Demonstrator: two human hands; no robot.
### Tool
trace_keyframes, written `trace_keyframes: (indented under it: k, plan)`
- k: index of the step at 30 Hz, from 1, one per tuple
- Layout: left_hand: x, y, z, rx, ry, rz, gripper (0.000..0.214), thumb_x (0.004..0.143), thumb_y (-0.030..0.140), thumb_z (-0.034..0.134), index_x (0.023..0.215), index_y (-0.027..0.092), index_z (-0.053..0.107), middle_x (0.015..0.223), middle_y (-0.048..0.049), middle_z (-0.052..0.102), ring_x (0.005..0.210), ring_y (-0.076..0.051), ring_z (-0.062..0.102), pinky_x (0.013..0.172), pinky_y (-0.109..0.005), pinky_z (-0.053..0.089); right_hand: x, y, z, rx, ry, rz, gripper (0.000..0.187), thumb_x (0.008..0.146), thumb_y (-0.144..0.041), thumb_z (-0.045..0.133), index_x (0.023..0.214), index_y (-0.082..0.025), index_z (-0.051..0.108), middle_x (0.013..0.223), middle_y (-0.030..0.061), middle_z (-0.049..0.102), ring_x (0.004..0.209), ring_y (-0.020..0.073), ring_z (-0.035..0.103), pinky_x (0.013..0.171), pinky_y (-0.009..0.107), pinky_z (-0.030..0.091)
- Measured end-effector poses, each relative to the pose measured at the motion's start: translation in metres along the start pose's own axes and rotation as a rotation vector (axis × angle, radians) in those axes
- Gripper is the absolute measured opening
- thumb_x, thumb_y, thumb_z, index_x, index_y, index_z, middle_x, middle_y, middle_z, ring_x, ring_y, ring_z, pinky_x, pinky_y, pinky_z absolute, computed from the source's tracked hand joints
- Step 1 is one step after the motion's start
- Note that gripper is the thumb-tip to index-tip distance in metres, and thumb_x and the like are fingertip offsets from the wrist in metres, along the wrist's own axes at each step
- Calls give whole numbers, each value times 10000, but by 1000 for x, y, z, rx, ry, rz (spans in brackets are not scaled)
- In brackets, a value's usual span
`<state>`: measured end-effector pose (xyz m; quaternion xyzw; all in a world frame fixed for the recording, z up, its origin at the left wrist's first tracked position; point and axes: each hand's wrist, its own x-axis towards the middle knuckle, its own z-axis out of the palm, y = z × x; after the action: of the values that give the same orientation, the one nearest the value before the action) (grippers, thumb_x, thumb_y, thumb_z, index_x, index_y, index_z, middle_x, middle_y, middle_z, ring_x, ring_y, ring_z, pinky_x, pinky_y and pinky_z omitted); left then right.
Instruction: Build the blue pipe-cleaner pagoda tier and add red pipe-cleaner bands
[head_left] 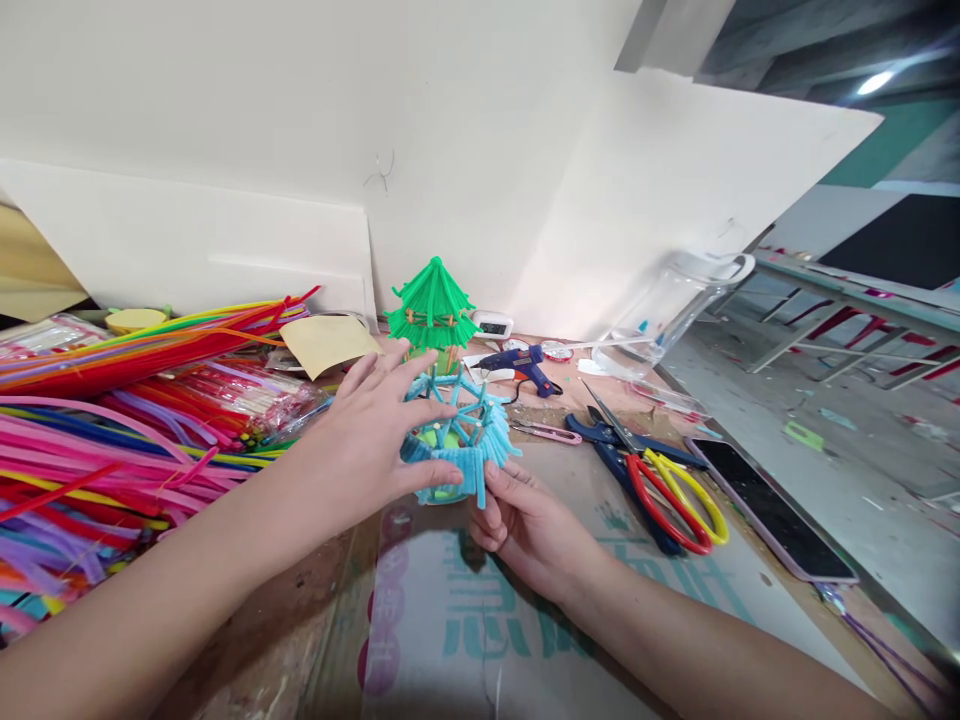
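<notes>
Carefully, a person's two hands meet around a blue fuzzy-stemmed frame [471, 466] at the middle of the counter [285, 640], over a sheet of printed cardboard [431, 600]. The right hand [532, 520] pinches the frame's lower edge at about 5 o'clock, its grip narrow on the blue strips. The left hand [367, 430] arches in from 9 o'clock, its grip wide, fingers spread over the top and thumb along the near side; how firmly it touches cannot be told.

Squeezing too hard could bend the soft strips or spring a joint among the thin struts, while a slack pinch could let the frame tip. A green roofed tower [435, 300] rises just beyond at 12 o'clock, where a careless knuckle might jolt it; whether the two are joined is hidden. At 1 o'clock lies a glue gun [531, 362], its nozzle pointing left; if hot, it could burn a straying finger. Pink-handled snips [553, 432] at 3 o'clock and open-bladed scissors [636, 470] beyond them could catch a sweeping right hand.
</notes>
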<state>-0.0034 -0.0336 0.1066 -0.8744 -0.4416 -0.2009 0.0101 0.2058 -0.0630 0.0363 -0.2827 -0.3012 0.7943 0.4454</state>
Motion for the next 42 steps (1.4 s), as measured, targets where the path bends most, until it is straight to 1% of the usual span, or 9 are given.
trace_keyframes:
  k: [6,13,21,27,31,34,36,39,42]
  plan:
    - [0,0,0,-9,24,40,498,829,628,717,1212,310,744,1638,-82,401,1550,-372,263,1255,-630,189,1,0,-1,-18,6,-5,384,789,-415,843,639,-161,596,473,-60,507,431,68,399,452,209,354]
    - [0,0,-1,1,4,39,524,831,649,702,1227,309,741,1635,-111,400,1549,-396,261,1241,-652,204,1,2,-1,-31,9,-18,396,793,-413,839,609,-161,597,460,-59,494,427,71,385,455,221,349]
    - [0,2,-2,-6,1,54,482,844,607,714,1213,299,735,1643,-107,385,1553,-386,255,1249,-639,196,0,4,-2,-35,29,-41,376,793,-389,840,609,-167,600,451,-59,489,422,74,376,453,221,344]
    - [-2,5,2,72,57,9,699,789,578,787,1357,205,623,1620,-171,408,1559,-393,235,1261,-633,188,2,4,-2,-31,32,-45,356,772,-376,856,637,-174,596,445,-68,477,413,69,334,434,213,326]
    - [-3,4,1,84,63,15,727,758,606,801,1350,221,630,1624,-171,399,1561,-397,227,1262,-633,179,3,4,-2,-43,31,-40,364,742,-399,874,645,-179,601,436,-73,481,401,67,333,427,207,332]
    - [-5,0,-9,4,23,25,769,747,736,722,1353,269,640,1650,-140,364,1556,-408,236,1243,-651,215,1,3,-1,-69,13,-31,378,717,-419,885,626,-173,614,422,-65,483,390,72,362,422,213,344]
    - [-6,-4,-19,-58,-18,17,660,842,757,591,1318,306,670,1656,-99,364,1552,-396,254,1223,-655,263,0,2,-1,-91,1,-27,369,705,-414,891,624,-170,626,417,-61,487,386,76,379,421,216,349]
    - [-6,-8,-28,-82,-47,-26,510,982,648,445,1253,312,717,1618,-78,426,1533,-369,307,1218,-645,281,-1,1,-1,-125,-12,-25,343,706,-397,891,637,-171,643,417,-60,496,382,74,382,424,214,357]
    - [-5,-5,-28,-52,-61,-54,461,1013,552,442,1241,265,721,1619,-93,422,1539,-361,290,1238,-635,248,-2,2,-2,-224,-39,-46,370,738,-426,868,608,-168,636,423,-52,507,390,71,401,437,210,364]
